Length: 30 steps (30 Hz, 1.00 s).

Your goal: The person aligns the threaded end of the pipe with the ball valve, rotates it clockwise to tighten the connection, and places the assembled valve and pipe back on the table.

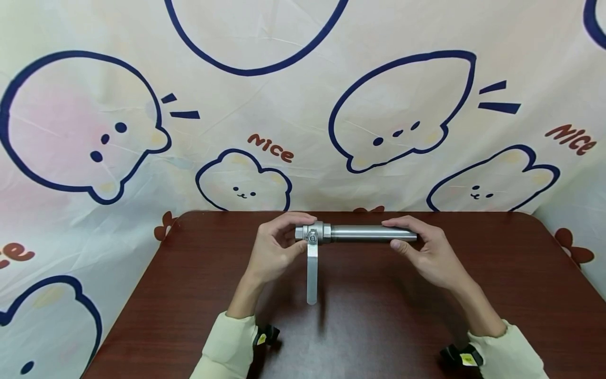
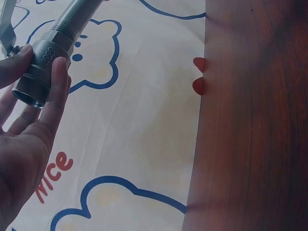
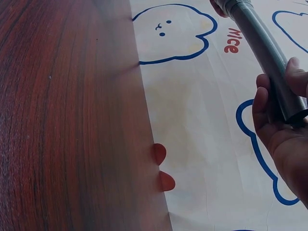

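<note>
your left hand (image 1: 273, 253) gripped silver lever-handled metal valve (image 1: 320, 230), right hand (image 1: 436, 258) silver metal pipe (image 1: 357, 233); joining looked part-done, threads (image 1: 333, 233) showing.

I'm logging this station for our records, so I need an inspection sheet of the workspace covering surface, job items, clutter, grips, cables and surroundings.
Surface: dark reddish-brown wood-grain table.
Job's things: metal ball valve joined to a metal pipe, some thread showing at the joint; lever handle crosswise to the pipe, pointing towards the person.
Clutter: nothing seen.
Grips: bare-handed; left grip holds the valve between thumb and fingers, right grip holds the pipe near its free end.
Cables: nothing seen.
Surroundings: cartoon-print backdrop with "Nice" lettering.
</note>
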### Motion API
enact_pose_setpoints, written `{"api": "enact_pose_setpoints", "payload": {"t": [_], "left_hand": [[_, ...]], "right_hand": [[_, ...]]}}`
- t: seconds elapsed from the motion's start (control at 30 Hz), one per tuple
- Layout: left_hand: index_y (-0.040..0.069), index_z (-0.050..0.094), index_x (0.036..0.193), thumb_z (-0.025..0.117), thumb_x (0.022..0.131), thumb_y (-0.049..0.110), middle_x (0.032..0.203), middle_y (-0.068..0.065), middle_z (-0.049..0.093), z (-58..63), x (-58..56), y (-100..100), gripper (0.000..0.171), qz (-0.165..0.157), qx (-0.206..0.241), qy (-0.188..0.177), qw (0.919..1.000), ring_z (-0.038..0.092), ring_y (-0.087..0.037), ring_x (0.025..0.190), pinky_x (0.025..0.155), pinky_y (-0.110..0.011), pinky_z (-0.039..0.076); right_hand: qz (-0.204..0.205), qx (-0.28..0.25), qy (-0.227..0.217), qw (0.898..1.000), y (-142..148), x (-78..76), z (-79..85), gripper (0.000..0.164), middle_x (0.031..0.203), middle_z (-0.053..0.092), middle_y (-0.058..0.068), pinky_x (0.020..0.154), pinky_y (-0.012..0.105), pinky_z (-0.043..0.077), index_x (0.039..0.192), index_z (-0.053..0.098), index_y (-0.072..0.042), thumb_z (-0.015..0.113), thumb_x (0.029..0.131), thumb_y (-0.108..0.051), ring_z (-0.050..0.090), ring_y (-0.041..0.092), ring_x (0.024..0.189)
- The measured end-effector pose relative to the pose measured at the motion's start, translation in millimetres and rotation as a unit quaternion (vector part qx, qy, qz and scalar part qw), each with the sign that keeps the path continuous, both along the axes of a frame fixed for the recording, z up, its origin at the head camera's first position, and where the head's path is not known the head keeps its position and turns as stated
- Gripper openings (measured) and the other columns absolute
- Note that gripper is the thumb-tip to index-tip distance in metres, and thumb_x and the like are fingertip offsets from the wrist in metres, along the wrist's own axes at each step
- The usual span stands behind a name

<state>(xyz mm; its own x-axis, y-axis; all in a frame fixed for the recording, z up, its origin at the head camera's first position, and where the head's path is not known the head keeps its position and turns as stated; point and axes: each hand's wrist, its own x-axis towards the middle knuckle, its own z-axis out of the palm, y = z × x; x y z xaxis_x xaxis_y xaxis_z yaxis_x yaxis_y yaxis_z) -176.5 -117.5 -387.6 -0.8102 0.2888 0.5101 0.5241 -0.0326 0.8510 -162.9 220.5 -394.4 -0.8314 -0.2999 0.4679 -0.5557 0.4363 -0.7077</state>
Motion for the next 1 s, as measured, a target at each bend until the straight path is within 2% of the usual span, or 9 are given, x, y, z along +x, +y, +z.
{"api": "enact_pose_setpoints", "payload": {"t": [0.17,0.27,0.37,0.47,0.53,0.63,0.7,0.83,1.0], "left_hand": [[-0.007,0.072,0.124,0.073,0.085,-0.022,0.13,-0.025,0.071,-0.2,0.3,-0.1,0.042,-0.003,0.003,-0.004,1.0,0.072,-0.014,0.108,0.093,-0.026,0.063],[-0.007,0.071,0.124,0.073,0.085,-0.021,0.131,-0.026,0.071,-0.7,-0.1,-0.1,0.042,-0.005,0.006,-0.003,1.0,0.072,-0.014,0.108,0.093,-0.026,0.063],[-0.008,0.071,0.124,0.072,0.085,-0.022,0.13,-0.027,0.071,-1.2,-0.5,0.0,0.042,-0.004,0.01,-0.003,0.9999,0.072,-0.013,0.106,0.091,-0.025,0.063],[-0.008,0.071,0.124,0.073,0.085,-0.022,0.13,-0.027,0.071,-1.6,-0.9,0.3,0.042,-0.001,0.013,0.0,0.9999,0.071,-0.012,0.104,0.088,-0.023,0.063],[-0.009,0.071,0.123,0.073,0.085,-0.022,0.129,-0.028,0.071,-1.7,-1.0,0.6,0.041,0.002,0.015,0.004,0.9999,0.071,-0.012,0.103,0.087,-0.022,0.062],[-0.009,0.071,0.123,0.074,0.085,-0.021,0.13,-0.028,0.07,-1.2,-0.7,1.2,0.041,0.005,0.016,0.008,0.9998,0.071,-0.013,0.102,0.087,-0.022,0.063],[-0.008,0.071,0.123,0.074,0.085,-0.021,0.13,-0.028,0.07,-0.6,-0.3,1.4,0.041,0.009,0.015,0.009,0.9998,0.071,-0.013,0.103,0.088,-0.023,0.063],[-0.007,0.071,0.123,0.074,0.085,-0.021,0.13,-0.027,0.071,0.3,0.4,1.5,0.041,0.014,0.013,0.006,0.9998,0.071,-0.013,0.103,0.089,-0.023,0.063],[-0.006,0.072,0.124,0.073,0.085,-0.021,0.13,-0.026,0.072,1.1,1.0,1.7,0.041,0.02,0.009,-0.002,0.9997,0.07,-0.014,0.102,0.088,-0.024,0.063]], "right_hand": [[0.003,0.001,-0.006,1.0,-0.1,0.2,-0.6,0.046,0.12,0.073,-0.008,0.088,0.016,0.049,0.137,0.07,-0.013,0.073,0.096,0.007,0.064,0.007,0.1],[0.004,0.001,-0.01,1.0,-0.9,0.3,-1.1,0.048,0.117,0.073,-0.007,0.085,0.018,0.049,0.139,0.069,-0.017,0.071,0.097,0.007,0.063,0.009,0.098],[0.016,-0.004,-0.017,1.0,-2.0,-0.2,-1.8,0.045,0.116,0.071,-0.003,0.081,0.019,0.05,0.141,0.066,-0.015,0.067,0.101,0.005,0.063,0.01,0.095],[0.038,-0.016,-0.032,0.999,-3.7,-0.7,-1.6,0.043,0.126,0.067,0.005,0.081,0.018,0.054,0.146,0.06,-0.011,0.061,0.105,0.002,0.066,0.009,0.097],[0.048,-0.021,-0.045,0.998,-5.0,0.2,-1.3,0.046,0.137,0.062,0.01,0.086,0.015,0.055,0.15,0.055,-0.011,0.061,0.106,0.002,0.066,0.007,0.106],[0.054,-0.022,-0.063,0.996,-6.8,2.6,-1.1,0.053,0.151,0.053,0.013,0.095,0.01,0.051,0.153,0.047,-0.011,0.061,0.105,0.004,0.06,0.005,0.119],[0.048,-0.018,-0.068,0.996,-7.9,4.4,-0.9,0.055,0.155,0.048,0.014,0.1,0.007,0.046,0.153,0.043,-0.01,0.062,0.104,0.005,0.054,0.005,0.124],[0.031,-0.007,-0.052,0.998,-10.4,6.4,-0.8,0.047,0.148,0.046,0.012,0.103,0.006,0.04,0.144,0.043,-0.004,0.061,0.103,0.008,0.05,0.007,0.123],[0.013,-0.011,-0.021,1.0,-11.3,5.8,-0.5,0.04,0.137,0.056,0.009,0.096,0.008,0.046,0.134,0.052,-0.002,0.066,0.099,0.012,0.057,0.006,0.113]]}}
